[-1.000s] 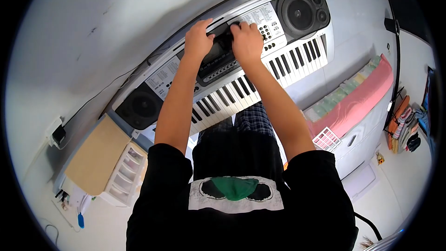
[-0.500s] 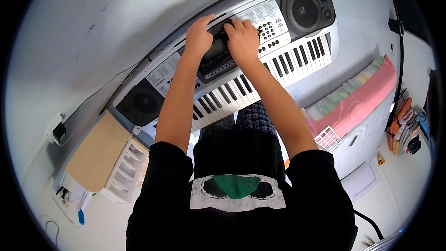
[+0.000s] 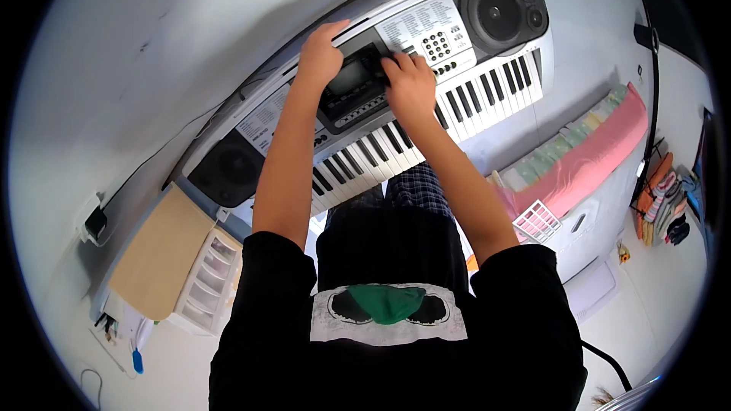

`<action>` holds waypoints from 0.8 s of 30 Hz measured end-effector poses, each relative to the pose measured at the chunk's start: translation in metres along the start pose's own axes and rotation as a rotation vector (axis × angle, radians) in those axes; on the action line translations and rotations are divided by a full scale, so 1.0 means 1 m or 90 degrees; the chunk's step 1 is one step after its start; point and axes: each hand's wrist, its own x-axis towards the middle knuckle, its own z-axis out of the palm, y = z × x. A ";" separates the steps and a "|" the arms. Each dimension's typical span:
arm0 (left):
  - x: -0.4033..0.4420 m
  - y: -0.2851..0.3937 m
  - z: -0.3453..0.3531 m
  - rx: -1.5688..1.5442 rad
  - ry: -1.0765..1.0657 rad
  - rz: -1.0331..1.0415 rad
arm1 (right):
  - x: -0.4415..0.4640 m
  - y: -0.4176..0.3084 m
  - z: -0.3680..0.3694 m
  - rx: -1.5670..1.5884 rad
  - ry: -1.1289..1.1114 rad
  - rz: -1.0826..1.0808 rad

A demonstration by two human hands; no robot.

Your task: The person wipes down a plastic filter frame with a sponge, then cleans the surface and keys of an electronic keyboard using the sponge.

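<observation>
An electronic keyboard [image 3: 364, 161], silver with black and white keys, lies slanted in front of me. My left hand [image 3: 320, 55] rests at its back edge, left of the dark display [image 3: 352, 78]; the index finger stretches along the edge and the thumb is apart. Over the right side of the display panel is my right hand [image 3: 412, 90], its fingers bent downward and close together. Something dark shows by its fingertips, but whether it is held or part of the panel is unclear. A number pad [image 3: 437, 46] sits just right of that hand.
Round speakers [image 3: 496, 13] flank the keys, which stand close to the wall. At left are a tan-topped stand [image 3: 156, 251] with white drawers [image 3: 204, 281] and a plugged-in adapter [image 3: 96, 222]. A pink cloth [image 3: 582, 164] and a white basket [image 3: 537, 222] lie at right.
My right hand has moved right and slightly toward me, uncovering more of the display. The left hand stays at the back edge, shifted only slightly.
</observation>
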 end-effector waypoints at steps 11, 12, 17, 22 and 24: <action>0.000 -0.008 0.010 0.036 0.037 0.010 | -0.049 0.002 -0.009 0.036 0.002 0.118; -0.002 -0.008 0.010 0.049 0.025 -0.001 | -0.060 0.005 -0.012 0.045 -0.008 0.116; -0.005 -0.004 0.010 0.060 0.054 0.018 | -0.073 0.019 -0.014 0.058 -0.012 0.108; -0.004 -0.008 0.010 0.049 0.048 0.045 | -0.063 0.037 -0.022 0.063 0.009 0.122; -0.005 -0.006 0.009 0.047 0.051 0.052 | -0.062 0.043 -0.023 0.075 0.005 0.104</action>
